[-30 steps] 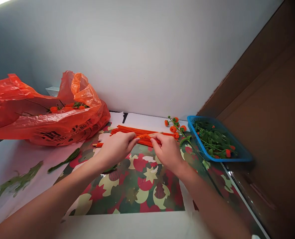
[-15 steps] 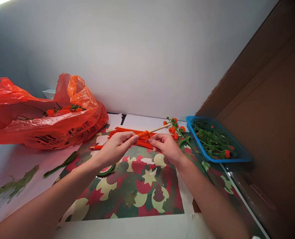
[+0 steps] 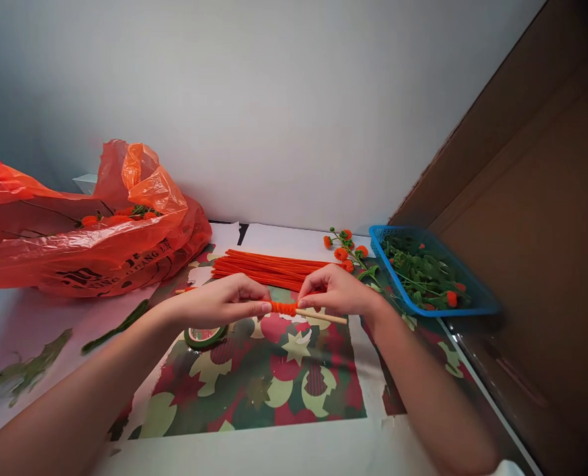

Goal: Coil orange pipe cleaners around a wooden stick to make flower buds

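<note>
A thin wooden stick (image 3: pixel 328 317) lies nearly level between my two hands, wound with an orange pipe cleaner (image 3: pixel 284 309) in tight coils. My left hand (image 3: pixel 217 301) is closed around the stick's wrapped left part, with the thumb along the coils. At the right end of the winding, my right hand (image 3: pixel 337 291) pinches the pipe cleaner against the stick, whose bare tip sticks out below that hand. Just behind both hands lies a bundle of orange pipe cleaners (image 3: pixel 269 266). A roll of green tape (image 3: pixel 201 340) rests under my left wrist, partly hidden.
A red plastic bag (image 3: pixel 125 258) with orange flowers stands at the left. A sprig of orange flowers (image 3: pixel 342 254) lies behind my right hand, beside a blue basket (image 3: pixel 407 305) of green stems. Green pipe cleaners (image 3: pixel 115 327) lie at left. Cardboard (image 3: pixel 522 198) rises at right.
Both hands have come lower and nearer with the stick. Its bare end, which pointed up to the right, now tilts slightly down to the right. The view has shifted a little.
</note>
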Demonstrator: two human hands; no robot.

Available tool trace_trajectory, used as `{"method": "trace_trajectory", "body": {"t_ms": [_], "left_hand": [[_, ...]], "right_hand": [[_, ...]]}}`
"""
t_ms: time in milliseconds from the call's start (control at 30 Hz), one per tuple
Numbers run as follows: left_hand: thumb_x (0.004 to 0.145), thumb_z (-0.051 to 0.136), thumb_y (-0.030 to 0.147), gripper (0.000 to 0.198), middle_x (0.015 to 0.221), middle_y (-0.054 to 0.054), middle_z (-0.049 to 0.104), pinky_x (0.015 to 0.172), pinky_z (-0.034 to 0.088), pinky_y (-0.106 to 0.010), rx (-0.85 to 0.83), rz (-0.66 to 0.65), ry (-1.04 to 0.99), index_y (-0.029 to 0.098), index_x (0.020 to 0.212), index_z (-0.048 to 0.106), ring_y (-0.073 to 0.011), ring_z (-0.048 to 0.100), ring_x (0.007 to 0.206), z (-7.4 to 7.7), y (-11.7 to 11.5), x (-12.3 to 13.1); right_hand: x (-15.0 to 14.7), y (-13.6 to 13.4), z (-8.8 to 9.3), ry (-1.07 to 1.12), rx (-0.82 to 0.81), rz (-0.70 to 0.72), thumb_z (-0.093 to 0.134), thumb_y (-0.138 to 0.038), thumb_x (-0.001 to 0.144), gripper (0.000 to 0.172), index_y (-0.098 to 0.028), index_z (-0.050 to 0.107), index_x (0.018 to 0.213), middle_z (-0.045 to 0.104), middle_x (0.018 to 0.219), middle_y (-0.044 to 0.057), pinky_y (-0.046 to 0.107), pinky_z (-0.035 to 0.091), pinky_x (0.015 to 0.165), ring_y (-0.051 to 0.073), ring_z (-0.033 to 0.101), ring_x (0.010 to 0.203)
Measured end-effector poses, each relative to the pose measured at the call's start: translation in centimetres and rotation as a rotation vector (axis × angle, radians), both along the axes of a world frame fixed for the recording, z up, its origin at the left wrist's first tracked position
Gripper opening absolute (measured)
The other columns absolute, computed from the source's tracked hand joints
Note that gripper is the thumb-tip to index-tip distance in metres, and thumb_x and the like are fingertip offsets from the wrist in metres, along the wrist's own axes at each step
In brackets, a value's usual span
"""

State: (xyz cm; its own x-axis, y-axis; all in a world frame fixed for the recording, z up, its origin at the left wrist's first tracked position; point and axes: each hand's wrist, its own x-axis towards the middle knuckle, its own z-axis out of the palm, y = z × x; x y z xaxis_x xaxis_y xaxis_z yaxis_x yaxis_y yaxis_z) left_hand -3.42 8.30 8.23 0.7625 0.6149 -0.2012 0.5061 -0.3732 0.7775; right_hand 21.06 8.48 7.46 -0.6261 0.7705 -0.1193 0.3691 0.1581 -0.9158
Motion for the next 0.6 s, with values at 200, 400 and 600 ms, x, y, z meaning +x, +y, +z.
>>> {"method": "trace_trajectory", "body": {"t_ms": [200,400,600], "left_hand": [[0.089,0.040,0.041,0.039,0.049,0.005,0.033,0.045,0.019,-0.025,0.288,0.096,0.178,0.018,0.058,0.039,-0.0088,0.026,0.045,-0.1,-0.4,0.8],[0.089,0.038,0.042,0.040,0.048,0.002,0.042,0.049,0.017,-0.026,0.608,0.357,0.262,0.019,0.056,0.037,-0.0118,0.032,0.046,-0.4,-1.2,1.8],[0.090,0.034,0.043,0.038,0.049,0.002,0.042,0.051,0.019,-0.026,0.635,0.574,0.164,0.020,0.060,0.036,-0.0129,0.037,0.046,-1.7,-2.0,3.3]], "right_hand": [[-1.2,-1.3,0.2,-0.364,0.507,-0.162,0.062,-0.024,0.081,0.012,-0.019,0.069,0.072,0.067,0.067,-0.001,0.022,0.034,0.055,0.011,0.056,0.061],[-2.4,-2.2,0.2,-0.549,0.798,-0.327,0.056,-0.023,0.086,0.016,-0.019,0.066,0.074,0.068,0.067,0.000,0.025,0.032,0.058,0.014,0.058,0.062],[-3.2,-2.4,-0.5,-0.407,0.835,-0.581,0.053,-0.023,0.086,0.016,-0.018,0.066,0.076,0.068,0.067,0.003,0.026,0.035,0.059,0.017,0.060,0.063]]}}
